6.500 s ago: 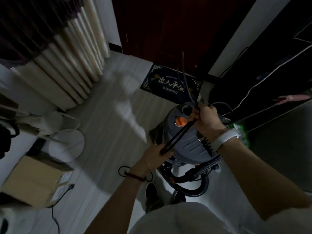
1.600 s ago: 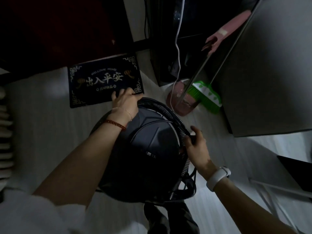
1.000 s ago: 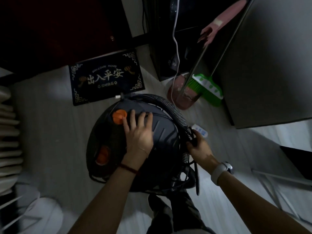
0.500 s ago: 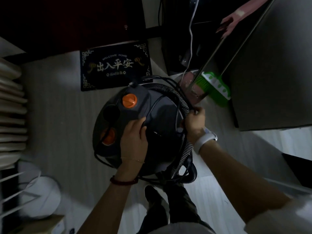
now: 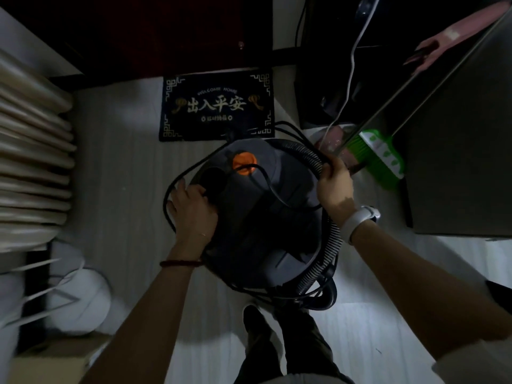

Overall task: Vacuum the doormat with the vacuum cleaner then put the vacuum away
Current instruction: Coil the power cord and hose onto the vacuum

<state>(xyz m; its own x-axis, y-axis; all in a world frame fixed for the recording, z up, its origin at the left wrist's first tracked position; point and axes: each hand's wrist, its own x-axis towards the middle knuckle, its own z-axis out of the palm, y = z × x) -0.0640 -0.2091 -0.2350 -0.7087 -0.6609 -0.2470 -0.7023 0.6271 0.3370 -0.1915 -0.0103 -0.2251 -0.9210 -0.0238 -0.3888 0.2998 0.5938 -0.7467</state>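
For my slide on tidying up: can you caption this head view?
Both hands wind the black cord around the vacuum cleaner beside the doormat.

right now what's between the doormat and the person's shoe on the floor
The vacuum cleaner stands between the doormat and the shoe, with its hose and cord looped round it, in the head view.

1. A pale floor (image 5: 122, 167) with a wood grain is seen.
2. A dark doormat (image 5: 217, 106) is laid flat by the door.
3. The grey vacuum cleaner (image 5: 266, 217) is stood just beside the doormat.
4. A green broom (image 5: 381, 159) is rested at the right.
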